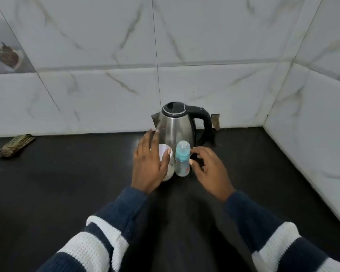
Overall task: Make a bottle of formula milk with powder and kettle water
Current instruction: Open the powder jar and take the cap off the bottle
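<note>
Black counter [67,183] | kettle [175,126] lidded | bottle [182,159] capped, right hand [210,169] loose beside | left hand [151,160] spread over white cup [168,169]

silver kettle [175,126] with black handle, teal-collared clear bottle [182,159], white cup [166,154], black counter [67,183], grey-veined white tiles [214,36] (marble look), navy-and-white striped sleeves [98,238].

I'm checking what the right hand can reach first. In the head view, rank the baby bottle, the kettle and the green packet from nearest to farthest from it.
From the right hand:
1. Baby bottle, just off its fingertips, toward the left hand.
2. Kettle, behind the bottle, by the wall.
3. Green packet, far across the counter, at the left edge.
</note>
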`<action>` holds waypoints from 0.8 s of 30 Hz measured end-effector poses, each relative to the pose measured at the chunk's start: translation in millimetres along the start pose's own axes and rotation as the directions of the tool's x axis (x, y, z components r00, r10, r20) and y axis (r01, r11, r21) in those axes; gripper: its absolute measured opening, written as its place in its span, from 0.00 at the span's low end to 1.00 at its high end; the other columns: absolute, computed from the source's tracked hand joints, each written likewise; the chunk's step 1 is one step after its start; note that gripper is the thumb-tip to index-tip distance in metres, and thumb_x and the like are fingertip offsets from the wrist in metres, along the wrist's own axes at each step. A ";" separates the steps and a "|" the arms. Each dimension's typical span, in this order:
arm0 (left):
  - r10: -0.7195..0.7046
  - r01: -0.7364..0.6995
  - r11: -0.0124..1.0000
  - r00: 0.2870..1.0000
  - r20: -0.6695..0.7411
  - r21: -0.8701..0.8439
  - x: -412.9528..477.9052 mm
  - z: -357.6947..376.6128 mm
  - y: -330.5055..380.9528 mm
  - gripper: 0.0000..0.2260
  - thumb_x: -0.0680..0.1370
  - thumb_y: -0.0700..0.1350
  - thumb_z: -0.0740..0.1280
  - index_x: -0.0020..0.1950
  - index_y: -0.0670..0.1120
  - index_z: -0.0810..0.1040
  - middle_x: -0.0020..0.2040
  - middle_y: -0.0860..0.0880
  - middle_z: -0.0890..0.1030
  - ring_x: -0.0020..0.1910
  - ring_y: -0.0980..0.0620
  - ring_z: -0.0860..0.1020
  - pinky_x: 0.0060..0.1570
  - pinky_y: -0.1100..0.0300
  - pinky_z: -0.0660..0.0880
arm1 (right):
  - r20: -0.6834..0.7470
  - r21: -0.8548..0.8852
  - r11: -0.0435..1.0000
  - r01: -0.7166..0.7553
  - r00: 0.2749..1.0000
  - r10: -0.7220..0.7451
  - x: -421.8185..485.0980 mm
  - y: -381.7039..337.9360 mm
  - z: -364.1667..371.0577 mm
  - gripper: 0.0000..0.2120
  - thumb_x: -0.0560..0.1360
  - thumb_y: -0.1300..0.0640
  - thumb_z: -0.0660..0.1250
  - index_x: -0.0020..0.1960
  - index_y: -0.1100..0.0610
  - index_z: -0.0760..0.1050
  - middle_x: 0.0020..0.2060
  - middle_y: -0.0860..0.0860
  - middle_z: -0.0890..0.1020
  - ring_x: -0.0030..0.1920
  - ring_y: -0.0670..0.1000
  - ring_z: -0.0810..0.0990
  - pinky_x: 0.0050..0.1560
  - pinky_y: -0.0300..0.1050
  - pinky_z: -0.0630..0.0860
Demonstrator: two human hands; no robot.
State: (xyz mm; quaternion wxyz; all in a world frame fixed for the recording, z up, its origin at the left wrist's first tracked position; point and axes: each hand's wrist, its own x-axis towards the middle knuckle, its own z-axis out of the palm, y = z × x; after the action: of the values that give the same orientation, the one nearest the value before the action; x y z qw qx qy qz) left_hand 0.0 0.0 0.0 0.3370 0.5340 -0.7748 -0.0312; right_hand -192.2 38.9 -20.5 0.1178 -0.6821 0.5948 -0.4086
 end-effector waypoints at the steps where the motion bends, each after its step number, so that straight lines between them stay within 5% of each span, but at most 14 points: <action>1: -0.043 0.044 0.999 0.998 0.035 -0.018 -1.7 3.3 -3.3 0.28 0.79 0.60 0.51 0.75 0.47 0.59 0.77 0.44 0.60 0.75 0.45 0.61 0.70 0.44 0.65 | 0.010 0.012 0.999 -0.038 0.999 0.037 0.1 2.4 2.3 0.16 0.77 0.52 0.66 0.64 0.51 0.73 0.60 0.45 0.76 0.54 0.44 0.77 0.51 0.47 0.79; 11: -0.159 0.159 0.987 0.977 0.140 0.013 -4.3 32.6 -36.7 0.37 0.72 0.67 0.55 0.76 0.48 0.56 0.77 0.44 0.60 0.75 0.44 0.60 0.67 0.44 0.66 | 0.038 0.073 0.979 -0.189 0.982 0.187 6.6 22.5 34.6 0.22 0.74 0.53 0.71 0.66 0.50 0.70 0.59 0.45 0.77 0.41 0.44 0.80 0.44 0.48 0.81; 24: -0.211 0.240 0.935 0.968 0.134 -0.262 -5.6 46.7 -43.3 0.40 0.70 0.64 0.67 0.76 0.52 0.55 0.75 0.52 0.64 0.73 0.52 0.63 0.69 0.53 0.66 | -0.006 0.076 0.949 -0.305 0.952 0.307 17.0 39.1 57.5 0.30 0.69 0.49 0.75 0.68 0.48 0.67 0.59 0.45 0.72 0.38 0.38 0.77 0.44 0.49 0.79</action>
State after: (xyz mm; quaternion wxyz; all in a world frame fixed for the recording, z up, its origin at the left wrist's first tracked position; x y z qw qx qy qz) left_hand 10.1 -28.3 -56.4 0.3617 0.5650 -0.7127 -0.2049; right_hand -180.7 -5.6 -75.4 0.1999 -0.5733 0.6787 -0.4132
